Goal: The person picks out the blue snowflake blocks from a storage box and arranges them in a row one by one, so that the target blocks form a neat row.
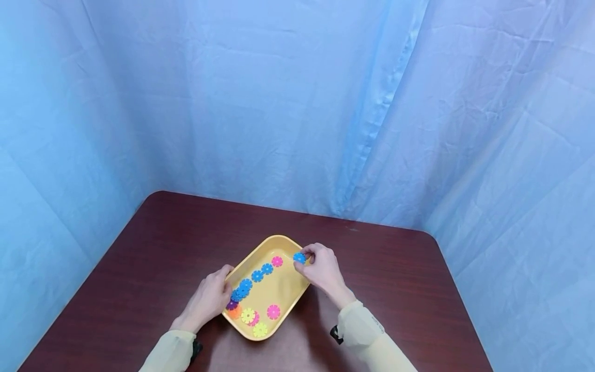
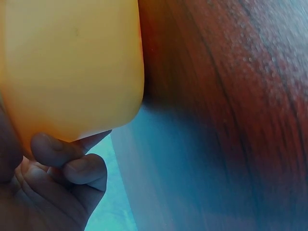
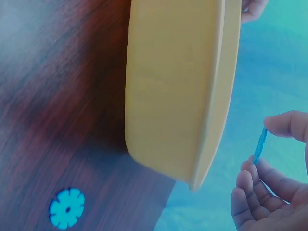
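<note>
A yellow plastic tray [image 1: 285,289] with rounded corners stands at an angle on the table. My left hand [image 1: 209,297] grips its left side; in the left wrist view the fingers [image 2: 86,169] curl against the tray's outer wall. Over the tray's right far rim, my right hand [image 1: 323,266] pinches a blue notched plastic disc [image 1: 299,257] between thumb and fingertips. The right wrist view shows this disc [image 3: 260,146] edge-on, above the rim. Inside the tray lie several more discs: blue [image 1: 257,276], pink [image 1: 273,311], yellow [image 1: 260,329], orange [image 1: 235,311] and purple [image 1: 232,304].
Another blue disc [image 3: 67,208] lies on the tabletop beside the tray in the right wrist view. The dark red-brown wooden table [image 1: 381,289] has rounded far corners. Light blue curtains [image 1: 279,103] hang behind it and along both sides.
</note>
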The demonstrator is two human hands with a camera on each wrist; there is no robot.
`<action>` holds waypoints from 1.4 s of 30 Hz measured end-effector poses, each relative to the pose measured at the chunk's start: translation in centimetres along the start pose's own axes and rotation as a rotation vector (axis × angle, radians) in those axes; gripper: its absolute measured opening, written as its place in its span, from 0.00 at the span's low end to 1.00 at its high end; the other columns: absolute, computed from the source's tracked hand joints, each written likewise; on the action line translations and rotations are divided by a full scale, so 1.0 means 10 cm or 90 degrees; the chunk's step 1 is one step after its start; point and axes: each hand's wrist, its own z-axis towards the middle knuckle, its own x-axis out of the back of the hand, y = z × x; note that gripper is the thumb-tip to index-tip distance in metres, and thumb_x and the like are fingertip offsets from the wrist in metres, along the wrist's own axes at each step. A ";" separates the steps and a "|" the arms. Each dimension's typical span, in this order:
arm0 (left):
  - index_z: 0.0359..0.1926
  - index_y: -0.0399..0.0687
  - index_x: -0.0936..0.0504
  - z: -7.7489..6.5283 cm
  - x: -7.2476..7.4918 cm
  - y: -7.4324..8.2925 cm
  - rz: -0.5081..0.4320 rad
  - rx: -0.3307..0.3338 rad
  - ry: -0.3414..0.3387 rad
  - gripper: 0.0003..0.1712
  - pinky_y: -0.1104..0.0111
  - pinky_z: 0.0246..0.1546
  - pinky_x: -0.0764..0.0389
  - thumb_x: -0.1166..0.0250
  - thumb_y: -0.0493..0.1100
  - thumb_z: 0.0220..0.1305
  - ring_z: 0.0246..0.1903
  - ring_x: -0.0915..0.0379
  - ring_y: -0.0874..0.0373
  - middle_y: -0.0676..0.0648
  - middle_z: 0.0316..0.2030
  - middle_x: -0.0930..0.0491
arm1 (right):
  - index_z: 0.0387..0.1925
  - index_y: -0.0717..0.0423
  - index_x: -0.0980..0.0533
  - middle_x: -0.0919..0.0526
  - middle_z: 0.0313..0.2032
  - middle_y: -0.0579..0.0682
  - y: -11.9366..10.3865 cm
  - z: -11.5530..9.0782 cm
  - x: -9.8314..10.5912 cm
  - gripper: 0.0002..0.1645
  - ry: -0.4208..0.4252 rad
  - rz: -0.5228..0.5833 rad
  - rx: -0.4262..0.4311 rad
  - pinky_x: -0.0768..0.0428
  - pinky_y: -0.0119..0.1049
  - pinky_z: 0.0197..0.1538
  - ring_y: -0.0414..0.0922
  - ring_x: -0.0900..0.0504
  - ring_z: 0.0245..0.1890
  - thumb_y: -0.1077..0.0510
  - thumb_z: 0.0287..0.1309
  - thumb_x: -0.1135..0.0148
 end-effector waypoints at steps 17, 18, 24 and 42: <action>0.54 0.39 0.23 0.00 -0.01 0.00 0.004 0.005 0.004 0.18 0.59 0.36 0.20 0.38 0.30 0.62 0.32 0.25 0.55 0.39 0.44 0.18 | 0.36 0.53 0.18 0.23 0.26 0.45 0.27 -0.10 0.26 0.14 0.032 0.028 -0.035 0.23 0.38 0.36 0.42 0.26 0.28 0.54 0.47 0.23; 0.54 0.39 0.23 0.01 -0.01 0.00 0.005 0.006 0.004 0.18 0.59 0.36 0.20 0.38 0.30 0.62 0.32 0.25 0.54 0.39 0.44 0.18 | 0.36 0.53 0.18 0.23 0.26 0.45 0.29 -0.11 0.27 0.15 0.035 0.027 -0.037 0.23 0.38 0.37 0.42 0.26 0.28 0.54 0.47 0.23; 0.54 0.39 0.23 0.01 -0.01 0.00 0.006 0.007 0.001 0.18 0.57 0.38 0.19 0.38 0.30 0.62 0.33 0.24 0.54 0.38 0.45 0.18 | 0.38 0.54 0.18 0.23 0.27 0.45 0.44 -0.20 0.37 0.16 0.053 0.022 -0.070 0.23 0.37 0.37 0.42 0.26 0.30 0.54 0.48 0.23; 0.54 0.39 0.23 0.01 -0.02 -0.02 0.001 0.005 0.006 0.18 0.58 0.38 0.19 0.38 0.31 0.63 0.34 0.24 0.54 0.39 0.45 0.18 | 0.39 0.58 0.18 0.20 0.30 0.48 0.83 -0.42 0.57 0.16 0.082 0.000 -0.126 0.23 0.35 0.37 0.44 0.25 0.31 0.55 0.50 0.24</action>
